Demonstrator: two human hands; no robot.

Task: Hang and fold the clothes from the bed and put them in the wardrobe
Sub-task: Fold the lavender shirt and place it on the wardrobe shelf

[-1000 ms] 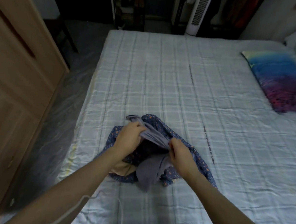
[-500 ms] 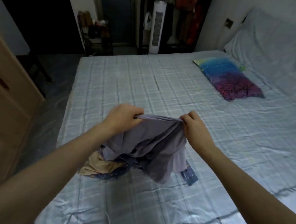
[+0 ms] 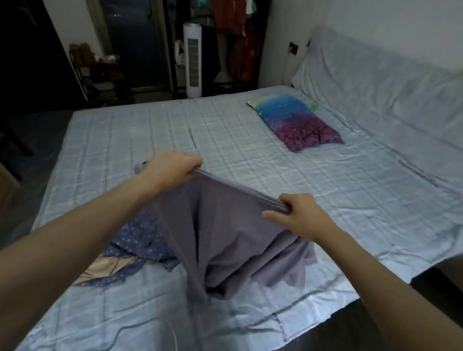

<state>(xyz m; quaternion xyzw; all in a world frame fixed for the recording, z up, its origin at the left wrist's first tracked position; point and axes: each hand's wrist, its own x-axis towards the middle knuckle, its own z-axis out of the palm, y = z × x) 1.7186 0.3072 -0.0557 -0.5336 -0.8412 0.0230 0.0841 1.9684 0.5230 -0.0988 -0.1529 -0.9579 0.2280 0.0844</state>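
Both hands, left hand (image 3: 170,171) and right hand (image 3: 301,218), are pinching the grey garment (image 3: 226,235) taut between fingers; its trailing hem risks snagging the blue floral garment (image 3: 141,240) underneath.

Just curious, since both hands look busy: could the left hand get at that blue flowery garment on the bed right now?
Probably not as things stand. The left hand grips the grey garment, though the blue flowery garment lies uncovered just below that forearm, so it would be free once the grip lets go.

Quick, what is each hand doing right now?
Left hand: closed, gripping one end of the grey garment's top edge.
Right hand: closed, pinching the other end of that edge.
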